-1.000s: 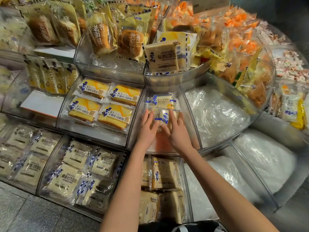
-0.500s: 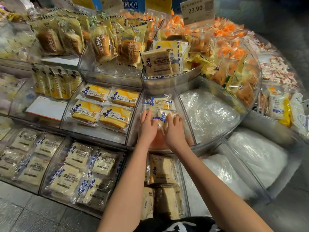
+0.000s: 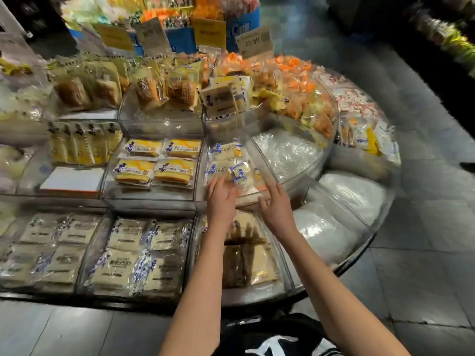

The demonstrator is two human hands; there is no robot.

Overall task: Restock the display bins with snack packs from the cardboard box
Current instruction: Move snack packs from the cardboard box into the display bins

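Clear-wrapped snack packs (image 3: 227,163) with blue print lie in the narrow middle bin (image 3: 203,181) of the tiered clear display. My left hand (image 3: 221,204) hovers just in front of them with fingers spread and holds nothing. My right hand (image 3: 276,209) is beside it to the right, fingers straight, also holding nothing, near the bin's right wall. Neither hand touches the packs as far as I can tell. No cardboard box shows in this view.
Yellow cake packs (image 3: 156,160) fill the bin to the left. Pale bread packs (image 3: 128,255) lie in the lower front bins. Crumpled clear plastic (image 3: 288,152) fills the bins to the right. Price signs (image 3: 254,42) stand at the back. Dark tiled floor (image 3: 424,265) lies to the right.
Both hands have let go of the packs in the middle bin and drawn back towards me, fingers opening. The camera has pulled back and tilted up.
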